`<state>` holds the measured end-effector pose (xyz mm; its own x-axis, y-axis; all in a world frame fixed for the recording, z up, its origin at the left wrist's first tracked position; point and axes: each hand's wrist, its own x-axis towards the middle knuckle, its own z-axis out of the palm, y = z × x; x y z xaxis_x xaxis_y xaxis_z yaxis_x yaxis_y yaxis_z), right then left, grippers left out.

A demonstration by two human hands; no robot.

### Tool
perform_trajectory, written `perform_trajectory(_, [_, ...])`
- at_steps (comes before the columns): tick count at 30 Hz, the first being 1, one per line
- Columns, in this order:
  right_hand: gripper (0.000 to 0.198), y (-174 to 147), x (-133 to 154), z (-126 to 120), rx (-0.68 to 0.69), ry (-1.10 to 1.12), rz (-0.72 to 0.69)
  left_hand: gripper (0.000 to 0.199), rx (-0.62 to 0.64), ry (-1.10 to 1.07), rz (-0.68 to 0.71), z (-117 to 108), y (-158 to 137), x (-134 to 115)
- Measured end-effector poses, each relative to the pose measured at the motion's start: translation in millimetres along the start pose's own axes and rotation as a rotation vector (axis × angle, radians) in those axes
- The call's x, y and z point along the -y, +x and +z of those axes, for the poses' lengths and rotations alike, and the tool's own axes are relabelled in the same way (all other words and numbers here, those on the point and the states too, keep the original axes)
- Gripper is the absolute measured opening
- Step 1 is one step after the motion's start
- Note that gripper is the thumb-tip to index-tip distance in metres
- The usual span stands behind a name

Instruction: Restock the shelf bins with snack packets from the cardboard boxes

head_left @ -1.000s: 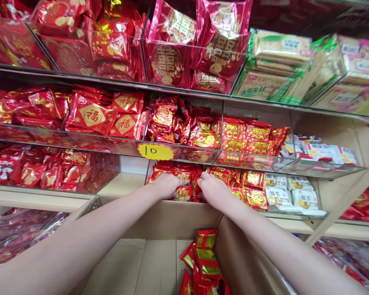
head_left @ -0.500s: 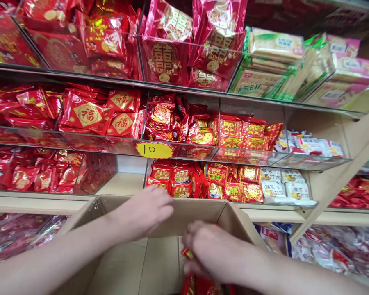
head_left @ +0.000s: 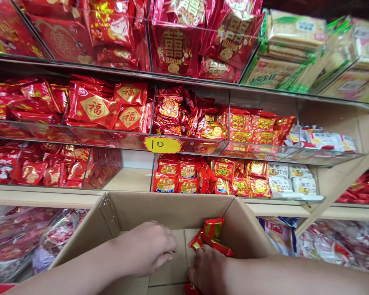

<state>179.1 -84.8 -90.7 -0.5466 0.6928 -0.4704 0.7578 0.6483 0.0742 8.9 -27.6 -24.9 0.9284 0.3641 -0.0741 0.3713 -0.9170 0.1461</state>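
Inside an open cardboard box (head_left: 169, 211), my left hand (head_left: 150, 248) hovers over the bare bottom. Its fingers are curled in and I see nothing between them. My right hand (head_left: 210, 268) reaches down at the box's right side, fingers bent and closed. Red shows just under its fingertips, where red snack packets seem gripped; the hand hides most of them. Beyond its knuckles, several red and gold snack packets (head_left: 213, 227) lie loose in the far right corner.
Behind the box, a shelf (head_left: 135, 176) with clear dividers carries red snack packets (head_left: 94, 106), white packets (head_left: 304, 186) and green-wrapped crackers (head_left: 273, 78). A yellow price tag (head_left: 162, 144) hangs on the middle tier. Bagged goods (head_left: 335, 246) lie below on the right.
My left hand has gone from above the box's far edge down into the box. My right hand has moved lower, and red packets now show loose in the far right corner.
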Motion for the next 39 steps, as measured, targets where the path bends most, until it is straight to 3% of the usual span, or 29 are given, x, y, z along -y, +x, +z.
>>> perform_trajectory(4, [0.025,-1.6,-2.6,-12.9,0.193,-0.169,-0.116,0.016,-0.052,-0.075,-0.025,-1.0,0.0,8.0])
perform_trajectory(6, [0.011,-2.8,-9.5,-17.5,0.205,-0.151,-0.184,0.018,-0.074,-0.115,-0.043,-1.2,0.0,9.5])
perform_trajectory(9, [0.013,-8.0,-26.3,-27.0,0.062,0.093,-0.231,0.02,-0.111,-0.202,-0.108,-0.5,1.1,10.0])
perform_trajectory(12, [0.025,-13.9,-44.9,-37.5,-0.083,0.452,-0.108,0.027,-0.135,-0.369,-0.24,2.4,3.0,10.9])
perform_trajectory(17, [0.039,-10.7,-63.2,-40.1,-0.213,0.786,0.002,0.055,0.075,-0.764,-0.375,12.2,7.2,11.9])
perform_trajectory(21, [0.045,-4.5,-65.8,-33.3,-0.272,0.943,0.023,0.046,0.148,-1.033,-0.385,18.9,12.1,9.0])
perform_trajectory(26, [0.045,-0.7,-64.6,-28.3,-0.363,1.025,0.074,0.035,0.063,-1.066,-0.453,16.9,14.0,7.7])
perform_trajectory(29, [0.041,0.0,-63.1,-30.1,-0.452,1.107,0.058,0.031,-0.058,-1.046,-0.458,11.6,14.2,7.2])
perform_trajectory(35, [0.039,-6.9,-56.7,-43.4,-0.513,1.555,-0.022,0.036,-0.241,-1.159,-0.464,-3.6,16.3,6.0])
perform_trajectory(39, [0.043,-13.1,-52.2,-48.4,-0.491,1.684,-0.081,0.037,-0.345,-1.268,-0.462,-8.9,16.1,5.0])
